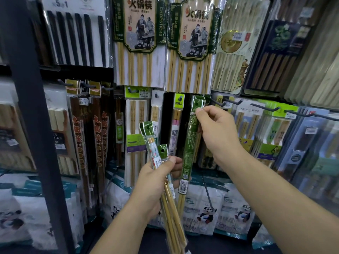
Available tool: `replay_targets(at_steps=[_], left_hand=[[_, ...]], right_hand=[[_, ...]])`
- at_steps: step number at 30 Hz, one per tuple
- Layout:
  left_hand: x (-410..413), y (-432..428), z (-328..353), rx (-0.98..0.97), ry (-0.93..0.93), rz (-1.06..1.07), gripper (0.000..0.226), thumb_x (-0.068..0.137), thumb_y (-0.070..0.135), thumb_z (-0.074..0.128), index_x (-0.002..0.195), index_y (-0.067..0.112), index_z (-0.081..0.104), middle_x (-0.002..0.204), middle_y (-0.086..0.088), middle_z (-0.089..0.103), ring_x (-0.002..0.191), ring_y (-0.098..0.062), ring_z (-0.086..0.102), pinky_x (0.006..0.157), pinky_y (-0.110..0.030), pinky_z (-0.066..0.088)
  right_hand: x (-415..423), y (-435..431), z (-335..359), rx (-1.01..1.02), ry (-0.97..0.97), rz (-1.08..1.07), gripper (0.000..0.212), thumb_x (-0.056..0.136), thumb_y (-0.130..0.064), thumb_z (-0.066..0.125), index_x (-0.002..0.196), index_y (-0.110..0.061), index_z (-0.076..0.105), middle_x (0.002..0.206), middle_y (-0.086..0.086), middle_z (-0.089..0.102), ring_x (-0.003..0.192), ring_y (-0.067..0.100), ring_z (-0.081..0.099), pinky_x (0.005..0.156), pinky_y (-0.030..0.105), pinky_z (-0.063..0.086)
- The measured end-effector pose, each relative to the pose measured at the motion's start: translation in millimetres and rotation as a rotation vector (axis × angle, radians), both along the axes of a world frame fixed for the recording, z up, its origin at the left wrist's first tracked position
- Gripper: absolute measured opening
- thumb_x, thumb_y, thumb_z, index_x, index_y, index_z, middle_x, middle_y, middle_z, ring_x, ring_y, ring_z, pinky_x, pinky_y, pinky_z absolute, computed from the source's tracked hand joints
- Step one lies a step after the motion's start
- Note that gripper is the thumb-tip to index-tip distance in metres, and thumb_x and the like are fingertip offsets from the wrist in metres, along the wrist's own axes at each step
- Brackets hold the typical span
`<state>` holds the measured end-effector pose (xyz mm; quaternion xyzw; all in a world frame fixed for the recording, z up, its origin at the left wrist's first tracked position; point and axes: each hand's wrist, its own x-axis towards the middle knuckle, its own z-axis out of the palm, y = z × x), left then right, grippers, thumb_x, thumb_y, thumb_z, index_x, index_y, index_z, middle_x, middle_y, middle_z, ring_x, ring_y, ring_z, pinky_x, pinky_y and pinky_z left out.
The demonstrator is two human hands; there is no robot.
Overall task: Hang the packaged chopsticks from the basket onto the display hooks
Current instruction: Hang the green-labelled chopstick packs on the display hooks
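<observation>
Hands come up from the bottom edge on bare forearms, the left from low centre, the right slanting in from the lower right corner. The right hand (214, 131) is raised higher, its wrist bent back, and thumb and forefinger pinch the top of a green pack of chopsticks (189, 143) just under its punched header, with the other fingers curled behind. That pack hangs at a slight slant in front of the lower display row, its barcode end dropping close beside the left hand. Its header sits just left of a dark hook (218, 102); whether the hole is on the hook cannot be told. The left hand (156, 178) is closed round a bundle of packs (166, 204), gripping them at mid-length, so that the green headers fan out above the knuckles and the pale sticks run down past the wrist. Behind the hands hang narrow packs of bamboo chopsticks (134, 116), and two large hot-pot chopstick packs (139, 33) fill the row overhead, their lower ends overlapping the tops of the packs beneath. More hooks (264, 107) stick out to the right, carrying boxed sets. A dark upright post (31, 107) stands at the left, hiding part of the shelving. Panda-printed bags (207, 213) lie along the lowest shelf.
</observation>
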<state>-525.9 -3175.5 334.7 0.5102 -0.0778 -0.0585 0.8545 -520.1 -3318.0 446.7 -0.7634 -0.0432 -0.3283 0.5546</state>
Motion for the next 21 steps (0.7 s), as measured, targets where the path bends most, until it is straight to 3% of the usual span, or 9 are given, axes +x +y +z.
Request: replay_targets(at_steps=[7,12,15,21], left_hand=[[2.1,-0.3,-2.0,0.001,0.019,0.021,0.019,0.102,0.018,0.063,0.102,0.007,0.078,0.097,-0.016,0.080,0.086,-0.025,0.079,0.066,-0.028,0.062],[2.6,2.6,-3.9,0.057,-0.032,0.006,0.020,0.100,0.025,0.065,0.094,0.020,0.083,0.084,-0.005,0.076,0.074,-0.016,0.069,0.070,-0.030,0.060],[0.7,1.2,-3.2,0.030,-0.042,-0.021,0.017,0.099,0.027,0.066,0.095,0.023,0.083,0.076,-0.005,0.069,0.069,-0.017,0.066,0.070,-0.033,0.062],[1.9,1.0,-3.9,0.051,-0.130,-0.037,0.017,0.099,0.030,0.065,0.110,0.024,0.077,0.073,-0.009,0.068,0.058,-0.017,0.062,0.063,-0.032,0.059]], right_hand=[[5.9,-3.2,7.4,0.013,-0.008,-0.067,0.033,0.104,-0.027,0.056,0.074,-0.013,0.062,0.052,-0.008,0.042,0.045,0.007,0.034,0.045,0.017,0.032],[11.8,-6.0,12.1,-0.025,0.016,-0.083,0.040,0.105,-0.030,0.054,0.085,0.005,0.058,0.052,-0.005,0.037,0.049,0.011,0.034,0.057,0.023,0.040],[13.0,-5.5,12.8,-0.043,0.016,-0.090,0.041,0.105,-0.030,0.054,0.085,0.006,0.056,0.048,-0.011,0.034,0.048,0.010,0.032,0.067,0.031,0.044],[14.5,-7.2,13.7,-0.001,0.025,-0.115,0.039,0.104,-0.027,0.055,0.083,0.006,0.054,0.046,-0.012,0.033,0.048,0.011,0.032,0.061,0.028,0.041]])
